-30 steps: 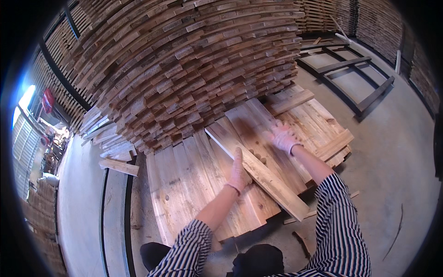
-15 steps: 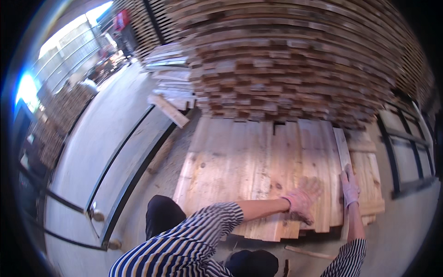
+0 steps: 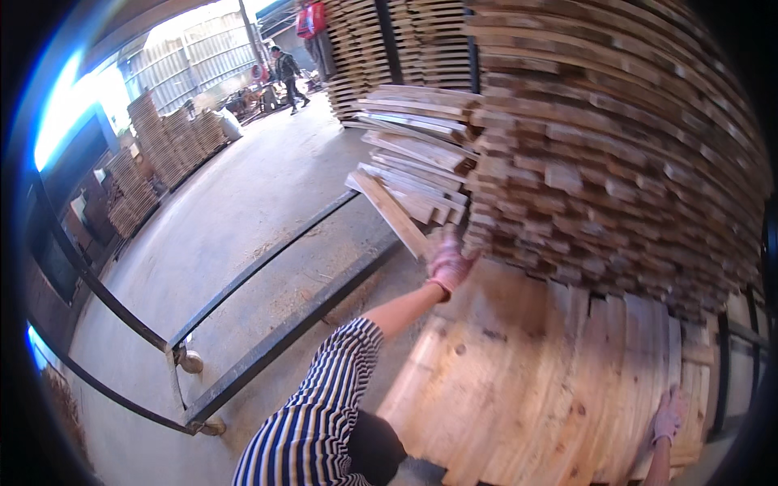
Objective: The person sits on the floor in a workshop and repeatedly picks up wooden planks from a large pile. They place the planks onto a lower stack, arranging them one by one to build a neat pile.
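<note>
My left hand, in a pinkish work glove, reaches forward with its fingers stretched out, by the near end of a loose plank. It is open, and the picture does not show whether it touches the wood. My right hand, gloved likewise, lies with straightened fingers at the right side of a layer of wooden boards, on a narrow board there. The boards lie side by side and show knots. Part of the layer's near edge is out of the picture.
A tall stack of planks rises behind the boards. A lower pile of planks stands to its left. A black metal frame with wheels lies at the left. Far off, a person walks across the concrete floor.
My left hand has lifted off the boards and moved far left and forward to the loose plank. My right hand stays at the layer's right side. The view has turned left.
</note>
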`<state>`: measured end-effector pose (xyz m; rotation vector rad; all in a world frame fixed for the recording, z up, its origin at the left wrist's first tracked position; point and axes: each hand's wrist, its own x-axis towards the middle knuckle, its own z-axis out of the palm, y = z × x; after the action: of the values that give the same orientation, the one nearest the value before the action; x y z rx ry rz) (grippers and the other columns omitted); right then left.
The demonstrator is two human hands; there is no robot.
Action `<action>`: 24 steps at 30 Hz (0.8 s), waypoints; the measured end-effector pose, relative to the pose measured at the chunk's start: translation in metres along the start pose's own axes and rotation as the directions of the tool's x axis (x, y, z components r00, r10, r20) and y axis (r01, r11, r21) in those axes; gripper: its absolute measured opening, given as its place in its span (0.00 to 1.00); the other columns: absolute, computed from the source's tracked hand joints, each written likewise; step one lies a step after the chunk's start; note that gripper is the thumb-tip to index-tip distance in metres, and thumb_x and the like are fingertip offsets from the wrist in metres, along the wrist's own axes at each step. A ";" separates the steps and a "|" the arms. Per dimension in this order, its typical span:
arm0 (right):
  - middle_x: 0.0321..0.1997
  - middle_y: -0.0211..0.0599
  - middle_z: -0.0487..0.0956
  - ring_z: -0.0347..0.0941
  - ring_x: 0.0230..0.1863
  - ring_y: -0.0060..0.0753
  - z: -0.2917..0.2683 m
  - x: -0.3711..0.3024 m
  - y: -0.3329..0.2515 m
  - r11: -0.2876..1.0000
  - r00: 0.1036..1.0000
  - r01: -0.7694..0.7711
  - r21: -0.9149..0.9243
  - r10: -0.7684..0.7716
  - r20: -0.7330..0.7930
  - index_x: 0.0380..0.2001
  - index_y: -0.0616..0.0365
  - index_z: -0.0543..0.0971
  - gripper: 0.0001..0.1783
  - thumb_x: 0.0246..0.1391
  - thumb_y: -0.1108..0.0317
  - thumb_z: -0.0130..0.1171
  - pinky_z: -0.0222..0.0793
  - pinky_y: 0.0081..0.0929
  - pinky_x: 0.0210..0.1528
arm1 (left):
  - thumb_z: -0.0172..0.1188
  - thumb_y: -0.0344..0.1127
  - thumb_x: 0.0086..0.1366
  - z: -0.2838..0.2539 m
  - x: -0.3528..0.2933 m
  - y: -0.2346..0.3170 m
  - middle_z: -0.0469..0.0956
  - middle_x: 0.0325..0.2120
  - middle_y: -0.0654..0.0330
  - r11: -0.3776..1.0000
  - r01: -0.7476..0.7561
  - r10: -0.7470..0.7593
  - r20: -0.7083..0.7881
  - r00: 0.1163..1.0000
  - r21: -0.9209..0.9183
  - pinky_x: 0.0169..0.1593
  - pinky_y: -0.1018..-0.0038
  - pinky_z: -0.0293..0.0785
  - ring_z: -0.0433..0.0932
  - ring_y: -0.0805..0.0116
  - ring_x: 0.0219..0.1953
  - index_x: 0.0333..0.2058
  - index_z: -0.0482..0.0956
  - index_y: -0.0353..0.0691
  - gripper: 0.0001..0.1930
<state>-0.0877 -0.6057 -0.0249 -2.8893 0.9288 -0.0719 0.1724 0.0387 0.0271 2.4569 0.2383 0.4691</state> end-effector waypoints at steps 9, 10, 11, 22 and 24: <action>0.72 0.57 0.64 0.70 0.66 0.57 -0.063 -0.190 -0.361 0.685 0.665 0.727 0.055 -0.721 0.195 0.68 0.50 0.69 0.41 0.51 0.59 0.72 0.74 0.45 0.60 | 0.71 0.67 0.47 0.004 0.194 -0.172 0.56 0.70 0.37 0.813 0.581 -0.572 -0.247 0.783 -0.041 0.67 0.56 0.67 0.65 0.40 0.69 0.75 0.43 0.34 0.67; 0.72 0.58 0.64 0.71 0.65 0.57 -0.077 -0.200 -0.398 0.631 0.611 0.776 0.027 -0.761 0.220 0.68 0.50 0.69 0.42 0.50 0.58 0.72 0.74 0.47 0.59 | 0.73 0.63 0.46 0.016 0.196 -0.155 0.58 0.69 0.37 0.787 0.607 -0.616 -0.156 0.772 -0.107 0.65 0.57 0.70 0.69 0.39 0.66 0.75 0.44 0.35 0.67; 0.71 0.59 0.65 0.73 0.64 0.58 -0.084 -0.204 -0.436 0.552 0.528 0.833 0.040 -0.814 0.241 0.68 0.50 0.68 0.43 0.50 0.57 0.73 0.75 0.49 0.58 | 0.74 0.60 0.45 0.016 0.203 -0.153 0.59 0.68 0.37 0.756 0.638 -0.653 -0.101 0.750 -0.146 0.63 0.59 0.73 0.72 0.39 0.63 0.75 0.44 0.36 0.67; 0.79 0.57 0.50 0.52 0.78 0.55 0.026 -0.074 -0.867 0.588 0.589 0.808 -0.039 -0.806 0.059 0.77 0.53 0.51 0.50 0.60 0.44 0.60 0.59 0.50 0.72 | 0.68 0.29 0.54 -0.028 0.172 -0.293 0.76 0.46 0.51 -0.039 0.122 -0.368 0.128 0.921 -0.992 0.48 0.66 0.76 0.77 0.62 0.43 0.75 0.46 0.37 0.53; 0.79 0.56 0.51 0.51 0.78 0.55 0.066 -0.043 -0.910 0.639 0.650 0.743 -0.198 -0.760 -0.010 0.79 0.47 0.48 0.59 0.54 0.36 0.64 0.58 0.51 0.71 | 0.67 0.28 0.55 -0.026 0.171 -0.291 0.74 0.46 0.53 -0.040 0.094 -0.383 0.102 0.918 -0.995 0.50 0.67 0.75 0.76 0.64 0.43 0.75 0.45 0.37 0.53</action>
<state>0.4093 0.1601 0.0134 -3.2339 -0.3734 -0.1966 0.3028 0.3309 -0.0838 0.8038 0.2735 0.4726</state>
